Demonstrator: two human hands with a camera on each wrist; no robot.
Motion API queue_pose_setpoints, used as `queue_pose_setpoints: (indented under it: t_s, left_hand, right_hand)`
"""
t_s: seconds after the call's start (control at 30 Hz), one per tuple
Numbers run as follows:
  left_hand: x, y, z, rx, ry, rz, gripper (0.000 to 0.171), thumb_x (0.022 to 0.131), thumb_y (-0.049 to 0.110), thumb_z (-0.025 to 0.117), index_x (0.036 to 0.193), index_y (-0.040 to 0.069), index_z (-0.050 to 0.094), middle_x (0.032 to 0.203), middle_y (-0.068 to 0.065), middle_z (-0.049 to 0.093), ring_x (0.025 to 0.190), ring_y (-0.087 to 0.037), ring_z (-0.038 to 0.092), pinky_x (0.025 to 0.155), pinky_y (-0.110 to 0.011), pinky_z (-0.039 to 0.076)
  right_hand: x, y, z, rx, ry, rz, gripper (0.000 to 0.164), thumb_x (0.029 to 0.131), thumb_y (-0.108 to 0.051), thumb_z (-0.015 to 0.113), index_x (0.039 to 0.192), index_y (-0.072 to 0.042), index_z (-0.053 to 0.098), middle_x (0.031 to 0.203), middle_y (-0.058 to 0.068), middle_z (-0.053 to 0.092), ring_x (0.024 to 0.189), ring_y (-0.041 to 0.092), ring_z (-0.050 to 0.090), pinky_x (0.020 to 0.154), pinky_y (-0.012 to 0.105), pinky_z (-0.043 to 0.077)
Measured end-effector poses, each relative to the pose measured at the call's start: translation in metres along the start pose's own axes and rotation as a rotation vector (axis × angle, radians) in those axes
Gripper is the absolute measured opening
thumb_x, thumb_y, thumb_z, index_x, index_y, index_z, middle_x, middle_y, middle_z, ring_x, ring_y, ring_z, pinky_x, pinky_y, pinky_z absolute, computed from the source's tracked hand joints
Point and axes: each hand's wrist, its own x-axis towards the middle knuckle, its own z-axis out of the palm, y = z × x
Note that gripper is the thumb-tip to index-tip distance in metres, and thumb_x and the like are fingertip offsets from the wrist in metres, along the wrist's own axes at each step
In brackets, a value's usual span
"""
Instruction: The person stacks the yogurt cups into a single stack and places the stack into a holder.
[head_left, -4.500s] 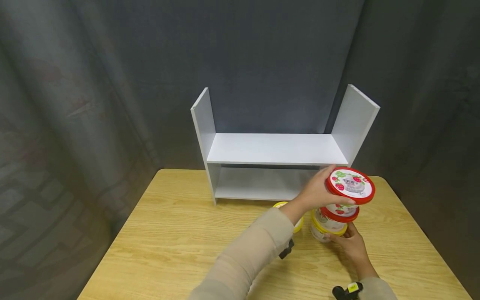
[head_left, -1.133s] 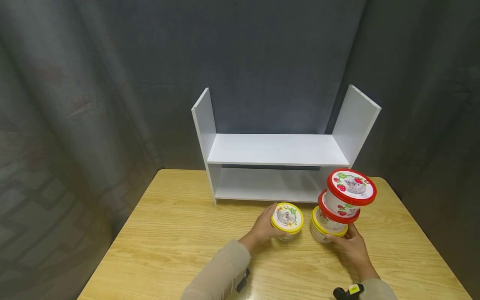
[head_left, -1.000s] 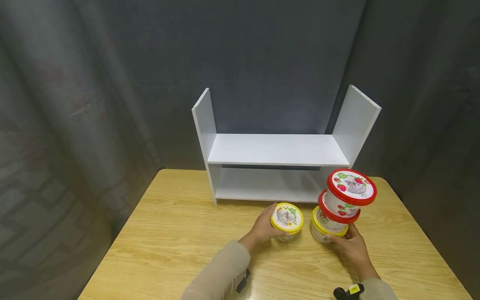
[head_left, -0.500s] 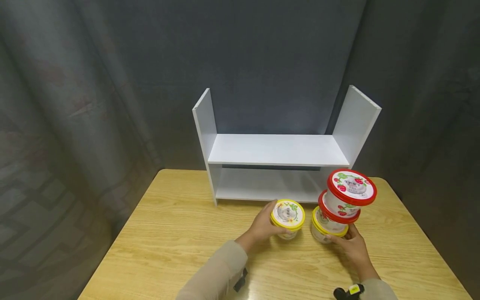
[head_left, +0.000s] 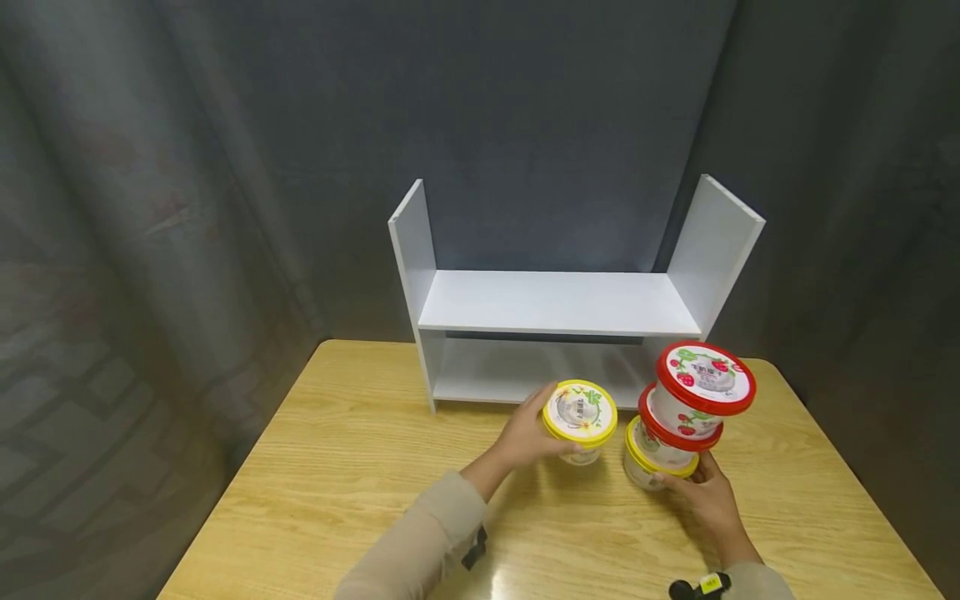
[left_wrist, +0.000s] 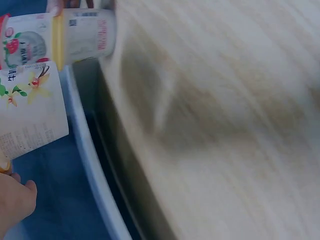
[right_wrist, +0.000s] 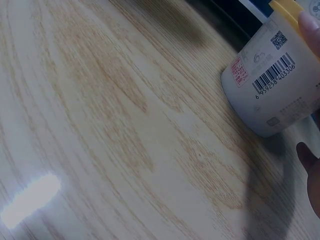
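Observation:
My left hand (head_left: 525, 437) grips a white tub with a yellow lid (head_left: 580, 412) and flowers on its label, held just above the table. In the left wrist view this tub (left_wrist: 32, 112) appears tilted at the left edge. To its right stands a stack of three tubs. At the bottom is another yellow-lidded tub (head_left: 642, 473), with a red-lidded tub (head_left: 666, 452) on it and a second red-lidded tub (head_left: 707, 380) with strawberries on top. My right hand (head_left: 708, 500) holds the bottom tub around its near right side; the right wrist view shows that tub's barcode (right_wrist: 274, 75).
Behind the tubs a white two-level shelf (head_left: 558, 304) with upright side panels stands at the back of the wooden table (head_left: 360, 467). Grey curtains (head_left: 555, 133) hang behind and at both sides.
My left hand let go of the top red-lidded tub, took hold of the separate yellow-lidded tub and has raised it slightly from the table. My right hand keeps its place at the stack's bottom.

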Motion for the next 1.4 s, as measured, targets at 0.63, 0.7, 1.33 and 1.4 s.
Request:
queue_pose_setpoints:
  t_s: [0.63,0.7,1.33,1.4]
  left_hand:
    - [0.007,0.053,-0.028,0.037,0.01,0.15,0.096,0.059,0.034,0.078,0.137,0.025,0.023,0.138,0.004,0.026,0.124,-0.017,0.024,0.095,-0.046,0.026]
    - [0.009,0.058,-0.031,0.033,0.013,0.169,0.096,0.059,0.033,0.078,0.137,0.025,0.023,0.138,0.005,0.025,0.124,-0.016,0.024,0.096,-0.046,0.025]
    - [0.03,0.116,-0.045,-0.008,0.013,0.295,0.093,0.061,0.032,0.078,0.136,0.024,0.025,0.136,0.011,0.025,0.123,-0.006,0.022,0.098,-0.039,0.024]
    - [0.032,0.123,-0.045,-0.018,0.007,0.308,0.092,0.061,0.032,0.078,0.136,0.024,0.025,0.136,0.012,0.025,0.123,-0.005,0.022,0.098,-0.038,0.024]
  right_hand:
    - [0.003,0.005,-0.001,0.038,0.001,-0.025,0.078,0.072,-0.024,0.07,0.135,-0.017,0.023,0.12,0.001,0.037,0.095,-0.005,0.035,0.073,0.008,0.037]
    - [0.003,0.005,-0.001,0.031,0.001,-0.02,0.079,0.072,-0.026,0.07,0.135,-0.017,0.023,0.122,0.003,0.036,0.095,-0.005,0.036,0.073,0.008,0.037]
    - [0.001,0.003,-0.002,0.026,-0.017,-0.021,0.078,0.072,-0.026,0.07,0.135,-0.017,0.023,0.121,0.004,0.037,0.093,-0.006,0.036,0.073,0.009,0.037]
    - [0.002,0.003,-0.002,0.019,-0.025,-0.023,0.079,0.073,-0.027,0.069,0.135,-0.016,0.022,0.123,0.007,0.036,0.093,-0.006,0.035,0.073,0.009,0.037]
